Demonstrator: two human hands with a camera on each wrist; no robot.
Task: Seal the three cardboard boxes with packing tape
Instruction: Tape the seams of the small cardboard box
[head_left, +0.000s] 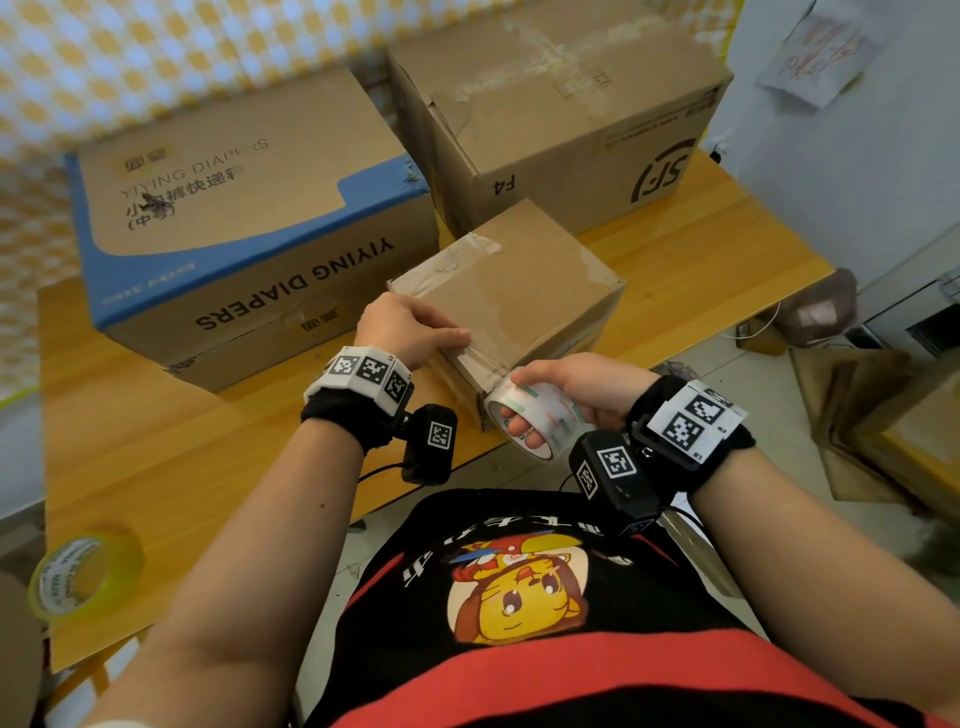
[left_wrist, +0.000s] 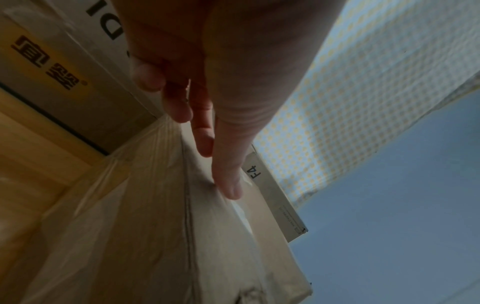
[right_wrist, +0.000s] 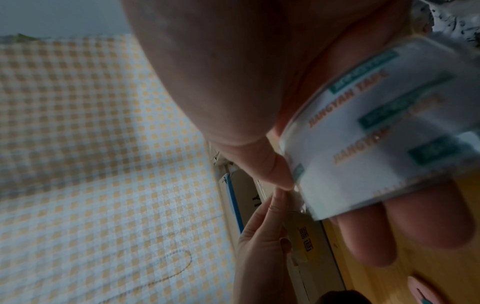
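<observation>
A small plain cardboard box (head_left: 511, 291) stands near the table's front edge. My left hand (head_left: 415, 327) lies on its near top corner, straight fingers (left_wrist: 228, 185) pressing clear tape onto the box (left_wrist: 161, 236). My right hand (head_left: 566, 389) grips a roll of clear packing tape (head_left: 540, 415) just off the box's near edge, fingers through its core and thumb on top; the roll (right_wrist: 384, 127) shows printed lettering. A short strip of tape (head_left: 480, 358) runs from roll to box. Behind stand a blue-and-brown diapers box (head_left: 249, 228) and a brown SF box (head_left: 561, 119).
A yellow tape roll (head_left: 83, 571) lies at the wooden table's (head_left: 156, 457) front left. Flattened cardboard (head_left: 883, 415) leans on the floor at the right. A checked curtain (head_left: 156, 57) hangs behind the boxes.
</observation>
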